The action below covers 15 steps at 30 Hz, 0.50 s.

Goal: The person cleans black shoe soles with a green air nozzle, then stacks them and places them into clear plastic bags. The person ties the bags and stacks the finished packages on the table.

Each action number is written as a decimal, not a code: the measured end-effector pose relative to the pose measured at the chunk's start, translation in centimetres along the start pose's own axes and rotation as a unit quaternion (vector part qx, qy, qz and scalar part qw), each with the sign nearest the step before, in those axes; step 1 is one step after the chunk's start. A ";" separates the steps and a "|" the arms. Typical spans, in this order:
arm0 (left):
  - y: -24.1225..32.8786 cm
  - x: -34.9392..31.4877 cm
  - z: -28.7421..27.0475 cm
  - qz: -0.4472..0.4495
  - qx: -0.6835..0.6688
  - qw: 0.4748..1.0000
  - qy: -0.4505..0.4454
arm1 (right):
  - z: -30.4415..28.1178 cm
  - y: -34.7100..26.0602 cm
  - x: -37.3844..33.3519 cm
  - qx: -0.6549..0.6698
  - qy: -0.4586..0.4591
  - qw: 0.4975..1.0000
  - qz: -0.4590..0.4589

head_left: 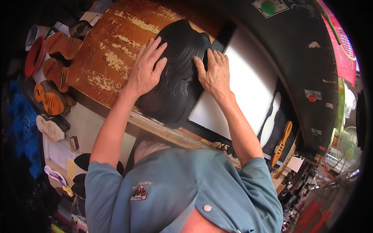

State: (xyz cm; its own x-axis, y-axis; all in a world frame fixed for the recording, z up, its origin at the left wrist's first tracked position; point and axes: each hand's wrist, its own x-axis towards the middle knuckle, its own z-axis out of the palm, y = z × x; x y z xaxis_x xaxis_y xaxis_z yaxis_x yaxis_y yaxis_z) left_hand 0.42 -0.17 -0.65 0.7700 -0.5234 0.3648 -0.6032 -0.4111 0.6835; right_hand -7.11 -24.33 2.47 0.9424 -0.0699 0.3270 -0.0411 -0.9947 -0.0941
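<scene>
A stack of thin black sheets (176, 73), with wavy edges showing in layers, lies across the near right part of a worn brown wooden board (105, 58). My left hand (147, 68) rests on the stack's left side, its fingers spread and stretched toward the far side. At the stack's right edge lies my right hand (216, 73), with its thumb apart from the fingers. Neither hand is closed round anything. A bright white board (237, 85) lies just right of the stack, partly covered by my right forearm.
A black machine body (307, 73) with green and red buttons curves along the right. Near it lie a white sole-shaped piece (271, 120) and an orange sole-shaped tool (282, 143). Several sole-shaped blocks (49, 97), a red bowl (35, 56) and blue crates (25, 128) stand left.
</scene>
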 end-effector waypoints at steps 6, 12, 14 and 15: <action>-0.5 -0.1 0.0 -0.001 -0.064 0.998 0.030 | -2.0 -0.9 2.1 0.370 0.008 0.895 0.250; -0.6 -0.2 0.0 -0.017 -0.075 0.997 0.029 | -2.0 -4.6 -0.1 0.679 -0.110 0.625 0.368; -0.4 0.0 0.0 -0.013 -0.066 0.997 0.029 | -1.4 -5.8 -0.2 0.672 -0.073 0.639 0.366; -0.1 0.1 -0.1 -0.035 -0.101 0.994 0.030 | -1.2 -6.2 0.0 0.670 -0.074 0.639 0.370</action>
State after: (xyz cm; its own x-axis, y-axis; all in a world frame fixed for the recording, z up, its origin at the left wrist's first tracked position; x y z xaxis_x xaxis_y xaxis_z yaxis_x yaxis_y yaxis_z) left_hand 0.58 -0.09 -0.62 0.8238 -0.4500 0.3447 -0.4981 -0.2846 0.8191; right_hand -7.25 -18.29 4.19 0.8543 -0.3778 -0.3571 -0.2665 0.2716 -0.9248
